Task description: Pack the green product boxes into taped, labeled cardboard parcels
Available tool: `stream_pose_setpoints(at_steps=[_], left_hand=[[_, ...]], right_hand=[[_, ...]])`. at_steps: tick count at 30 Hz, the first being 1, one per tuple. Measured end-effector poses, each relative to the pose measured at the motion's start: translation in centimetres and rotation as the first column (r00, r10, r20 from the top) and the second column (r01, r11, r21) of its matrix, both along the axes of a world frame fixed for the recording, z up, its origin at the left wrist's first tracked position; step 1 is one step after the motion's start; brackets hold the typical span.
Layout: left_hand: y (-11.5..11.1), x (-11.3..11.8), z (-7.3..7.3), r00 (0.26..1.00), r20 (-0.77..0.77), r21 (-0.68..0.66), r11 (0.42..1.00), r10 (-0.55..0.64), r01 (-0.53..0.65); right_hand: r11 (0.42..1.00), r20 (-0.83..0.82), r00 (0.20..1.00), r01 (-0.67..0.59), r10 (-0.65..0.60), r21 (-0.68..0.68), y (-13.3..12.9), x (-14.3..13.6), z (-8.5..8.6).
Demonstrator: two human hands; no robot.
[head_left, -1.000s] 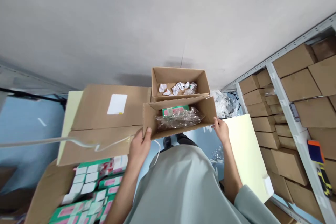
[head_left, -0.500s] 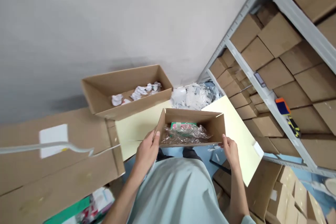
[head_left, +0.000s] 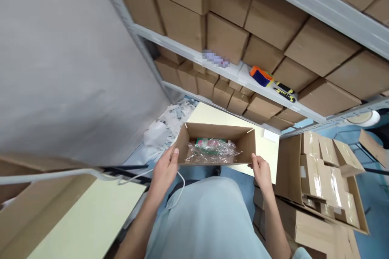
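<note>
On the near corners of the open box (head_left: 220, 130): the left hand (head_left: 164, 170) and right hand (head_left: 261, 172) pinched its cardboard between thumbs and partly hidden fingers.
Contents: crinkled clear plastic (head_left: 212, 153) lay over a green-and-pink packet (head_left: 201, 141).
Pale worktop (head_left: 270, 156): smooth; in view the box covered its near left corner.
Beside the worktop's far left corner: ragged white scraps (head_left: 161, 129) were heaped.
Grey metal shelf (head_left: 170, 45): brown cartons (head_left: 227, 38) packed it; an orange-and-blue tool (head_left: 260, 76) lay along its front edge.

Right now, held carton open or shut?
Open: the carton has its top uncovered, showing crumpled clear plastic partly over a green-and-pink box inside.
</note>
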State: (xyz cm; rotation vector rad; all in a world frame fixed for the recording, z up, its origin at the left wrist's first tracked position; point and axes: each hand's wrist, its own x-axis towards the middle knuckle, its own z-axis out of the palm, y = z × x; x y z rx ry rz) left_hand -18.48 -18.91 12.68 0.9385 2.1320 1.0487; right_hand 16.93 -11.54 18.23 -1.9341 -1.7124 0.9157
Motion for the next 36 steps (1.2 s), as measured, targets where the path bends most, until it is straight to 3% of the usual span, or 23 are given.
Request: stream_pose_setpoints(at_steps=[6, 12, 18, 25, 30, 36], left_hand=[[8.6, 2.8, 0.5, 0.962, -0.224, -0.14, 0.982, -0.157, 0.128], [12.8, 3.7, 1.9, 0.912, -0.311, -0.13, 0.963, -0.267, 0.237], [12.5, 3.3, 2.7, 0.842, -0.43, 0.005, 0.932, -0.325, 0.362], [12.4, 2.3, 2.2, 0.916, -0.263, 0.086, 0.938, -0.302, 0.334], [13.2, 1.3, 2.0, 0.92, -0.192, 0.112, 0.924, -0.341, 0.366], [13.4, 0.7, 2.1, 0.906, -0.165, 0.109, 0.906, -0.389, 0.409]], right_hand=[[0.996, 0.111, 0.994, 0.007, -0.017, 0.09, 4.1, 2.6, 0.1], [0.987, 0.151, 0.984, 0.077, -0.098, 0.14, 4.9, 2.6, -0.6], [0.981, 0.096, 0.988, 0.101, -0.119, 0.167, 4.6, 0.9, -0.5], [0.993, 0.263, 0.964, 0.015, -0.045, 0.114, 6.2, 0.2, 0.5], [0.999, 0.363, 0.931, -0.045, 0.033, 0.026, 10.5, -0.5, 1.6], [0.992, 0.455, 0.882, -0.104, 0.127, -0.074, 16.7, -2.0, 1.0]])
